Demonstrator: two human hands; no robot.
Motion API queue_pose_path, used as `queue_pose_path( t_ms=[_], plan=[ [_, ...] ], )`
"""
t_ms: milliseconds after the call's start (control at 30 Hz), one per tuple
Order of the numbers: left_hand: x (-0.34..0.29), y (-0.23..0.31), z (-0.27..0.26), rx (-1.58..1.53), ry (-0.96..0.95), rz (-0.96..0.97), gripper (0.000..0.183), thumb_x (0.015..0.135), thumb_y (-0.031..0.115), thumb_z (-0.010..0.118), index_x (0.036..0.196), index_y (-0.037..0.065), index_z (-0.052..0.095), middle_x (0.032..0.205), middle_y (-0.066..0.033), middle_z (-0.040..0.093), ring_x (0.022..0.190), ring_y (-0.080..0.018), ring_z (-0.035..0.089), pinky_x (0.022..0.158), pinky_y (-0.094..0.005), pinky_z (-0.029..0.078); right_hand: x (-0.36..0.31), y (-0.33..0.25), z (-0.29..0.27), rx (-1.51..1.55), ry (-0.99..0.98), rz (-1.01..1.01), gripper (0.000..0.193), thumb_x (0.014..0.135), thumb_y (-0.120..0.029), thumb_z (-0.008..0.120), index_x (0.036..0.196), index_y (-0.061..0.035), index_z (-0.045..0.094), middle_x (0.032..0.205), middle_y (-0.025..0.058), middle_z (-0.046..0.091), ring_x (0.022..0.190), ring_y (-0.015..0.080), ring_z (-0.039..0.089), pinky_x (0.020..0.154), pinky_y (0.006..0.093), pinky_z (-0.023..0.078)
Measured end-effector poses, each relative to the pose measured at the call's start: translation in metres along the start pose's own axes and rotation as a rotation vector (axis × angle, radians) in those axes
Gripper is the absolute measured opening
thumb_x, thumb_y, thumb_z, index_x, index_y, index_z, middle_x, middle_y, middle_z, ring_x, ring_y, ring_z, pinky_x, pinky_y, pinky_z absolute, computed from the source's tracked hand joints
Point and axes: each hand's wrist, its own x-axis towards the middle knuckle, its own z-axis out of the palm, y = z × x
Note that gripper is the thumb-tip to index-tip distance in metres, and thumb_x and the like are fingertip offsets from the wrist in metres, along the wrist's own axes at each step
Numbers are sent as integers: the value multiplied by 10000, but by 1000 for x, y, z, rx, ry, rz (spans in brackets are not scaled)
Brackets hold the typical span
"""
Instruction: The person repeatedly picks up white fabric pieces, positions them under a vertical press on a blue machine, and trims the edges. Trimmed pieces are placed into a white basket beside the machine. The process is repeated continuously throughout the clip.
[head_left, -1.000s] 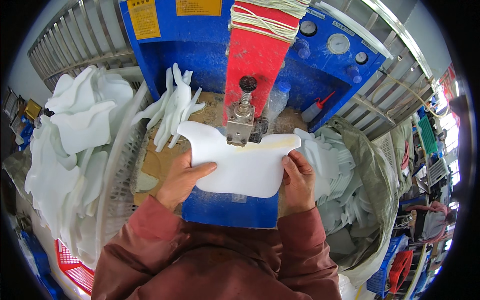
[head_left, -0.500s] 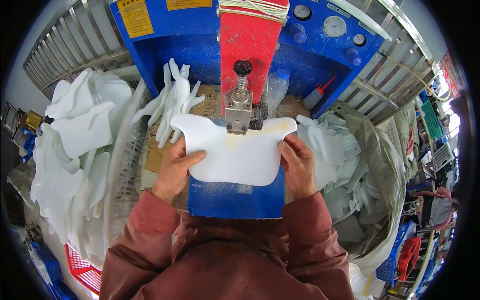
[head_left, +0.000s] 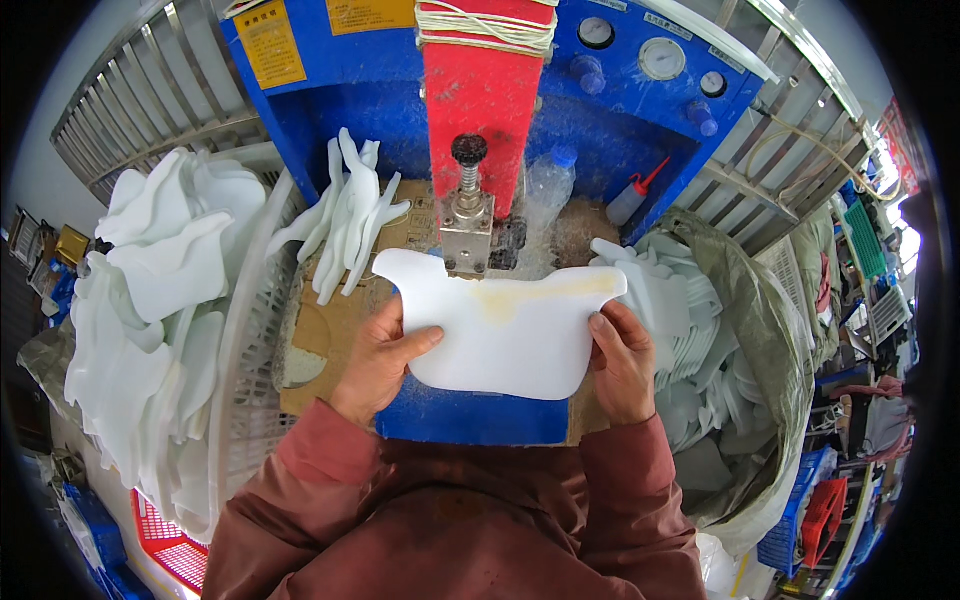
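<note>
Between my two hands I hold a white foam pad (head_left: 500,345) with flared upper corners and a yellowish streak along its top edge. My left hand (head_left: 385,355) pinches its left side, thumb on the upper face. On the right side, my right hand (head_left: 622,362) grips it with thumb and fingers. The pad's upper edge lies at the metal head (head_left: 467,235) of a machine with a red arm (head_left: 480,110) and a black knob; whether they touch I cannot tell. Below the pad shows a blue panel (head_left: 475,418).
At left, a white plastic basket (head_left: 255,340) is heaped with white foam pieces (head_left: 170,265). Curved foam strips (head_left: 350,215) lie behind my left hand. On the right, an olive sack (head_left: 790,385) holds more pads (head_left: 690,310). A plastic bottle (head_left: 552,185) and a red-tipped bottle (head_left: 635,195) stand behind.
Both hands have drawn the foam pad toward me and to the right. More of its yellowish top edge now shows clear of the metal head.
</note>
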Motion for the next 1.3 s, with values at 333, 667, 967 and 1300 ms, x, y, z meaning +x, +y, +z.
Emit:
queue_pose_path(
  t_ms=[333,667,967,1300],
  plan=[
    [2,-12,17,1,-44,-25,548,971,-45,630,1498,21,494,1352,-82,650,1202,-165,638,1042,-343,508,-13,-1,-19,-22,94,-15,262,1003,-115,698,1248,-21,707,972,-34,717,714,1,522,587,186,346],
    [1,-22,31,-42,-86,-71,574,981,-56,627,1523,39,463,1371,-59,633,1219,-153,623,1053,-334,506,-26,-3,-41,-56,134,-24,257,1008,-79,686,1257,-16,698,986,-29,720,758,14,580,635,178,417],
    [6,-33,39,-42,-145,-113,592,990,-42,632,1544,61,452,1379,-51,635,1223,-145,622,1045,-335,517,-34,-6,-54,6,176,-51,249,1008,-44,676,1248,20,683,1033,6,730,813,38,620,713,195,486],
    [8,-40,49,-46,-201,-111,509,1016,37,642,1496,22,474,1347,-67,651,1207,-145,624,1063,-331,493,-44,-7,-70,-20,212,-54,230,1014,-48,667,1235,13,684,1033,6,723,792,40,617,691,195,483]
  ],
)
